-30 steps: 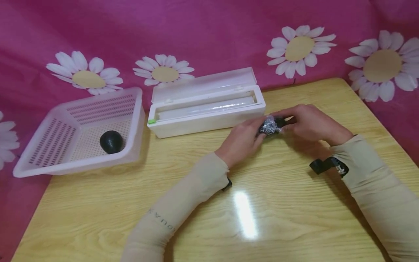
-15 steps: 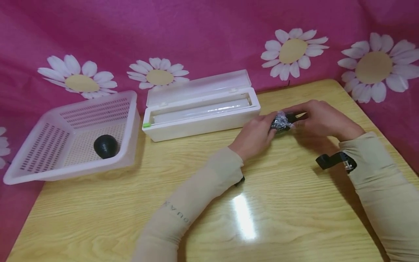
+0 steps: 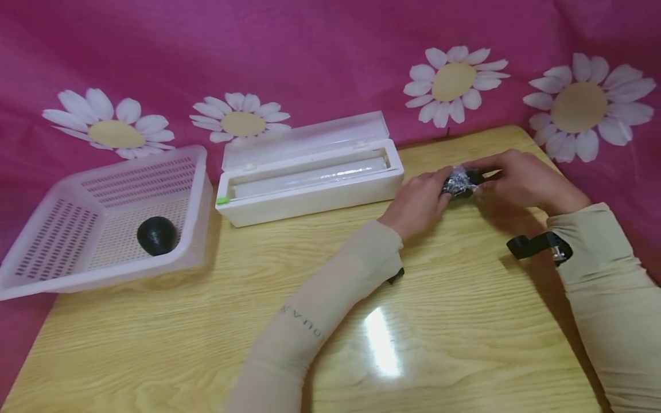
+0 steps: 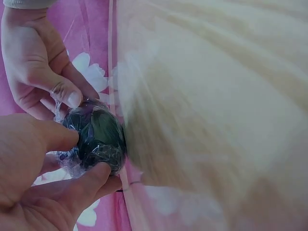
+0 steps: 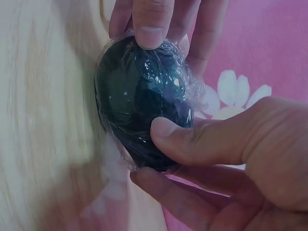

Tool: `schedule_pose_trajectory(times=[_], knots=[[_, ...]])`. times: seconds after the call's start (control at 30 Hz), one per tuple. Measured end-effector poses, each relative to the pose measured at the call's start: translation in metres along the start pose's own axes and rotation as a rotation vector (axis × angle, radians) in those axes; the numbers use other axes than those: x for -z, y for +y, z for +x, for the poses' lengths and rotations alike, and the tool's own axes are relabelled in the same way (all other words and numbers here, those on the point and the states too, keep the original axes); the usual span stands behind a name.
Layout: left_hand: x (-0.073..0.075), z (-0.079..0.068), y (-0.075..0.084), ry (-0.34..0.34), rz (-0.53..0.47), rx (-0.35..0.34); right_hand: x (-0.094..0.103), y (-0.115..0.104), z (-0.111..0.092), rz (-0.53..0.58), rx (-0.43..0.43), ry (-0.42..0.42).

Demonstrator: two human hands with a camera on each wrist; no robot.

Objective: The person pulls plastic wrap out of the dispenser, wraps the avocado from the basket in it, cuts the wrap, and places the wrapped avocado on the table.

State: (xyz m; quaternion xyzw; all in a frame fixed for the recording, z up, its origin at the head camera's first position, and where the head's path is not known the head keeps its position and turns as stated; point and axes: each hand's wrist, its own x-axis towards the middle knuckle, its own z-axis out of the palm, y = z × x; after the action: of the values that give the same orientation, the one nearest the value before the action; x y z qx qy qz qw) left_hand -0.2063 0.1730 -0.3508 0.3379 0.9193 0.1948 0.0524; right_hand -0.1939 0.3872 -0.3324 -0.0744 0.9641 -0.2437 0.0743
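A dark, egg-shaped avocado (image 3: 457, 183) wrapped in crinkled cling film (image 5: 195, 91) is held between both hands over the right part of the table. My left hand (image 3: 419, 201) grips its left side; in the left wrist view that hand's thumb and fingers press the film against the dark skin of the avocado (image 4: 102, 127). From the other side my right hand (image 3: 529, 180) pinches it, thumb on the face of the avocado (image 5: 127, 91) and fingers beneath in the right wrist view. Loose film bunches along one side of the fruit.
A white cling film box (image 3: 310, 205) stands left of the hands, lid (image 3: 310, 137) raised, with a roll of film (image 3: 310, 178) inside. Further left, a white plastic basket (image 3: 201, 212) holds another dark avocado (image 3: 157, 236). A pink flowered cloth (image 3: 335, 51) hangs behind the wooden table (image 3: 439, 321).
Both hands have shifted right and slightly up in the head view with the wrapped avocado between them. The box and basket appear further left as the view turns.
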Motion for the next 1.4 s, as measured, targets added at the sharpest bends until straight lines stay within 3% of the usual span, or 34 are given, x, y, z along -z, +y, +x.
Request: schedule_pose_trajectory(times=[0.23,0.37,0.73,1.23,1.4], knots=[[-0.003,0.017,0.01,-0.042,-0.057,0.055,0.007,0.01,-0.003,-0.009,-0.034,0.024],[-0.004,0.02,0.013,-0.051,-0.066,0.058,0.009,0.014,-0.004,0.025,-0.053,0.012],[0.002,0.02,0.013,-0.069,-0.118,0.078,0.014,0.01,-0.004,-0.005,-0.079,-0.029],[0.006,0.018,0.011,-0.056,-0.078,0.031,0.033,0.012,-0.014,0.018,-0.107,-0.092],[0.008,0.018,0.012,-0.06,-0.066,0.034,0.033,0.011,-0.015,-0.008,-0.121,-0.048]])
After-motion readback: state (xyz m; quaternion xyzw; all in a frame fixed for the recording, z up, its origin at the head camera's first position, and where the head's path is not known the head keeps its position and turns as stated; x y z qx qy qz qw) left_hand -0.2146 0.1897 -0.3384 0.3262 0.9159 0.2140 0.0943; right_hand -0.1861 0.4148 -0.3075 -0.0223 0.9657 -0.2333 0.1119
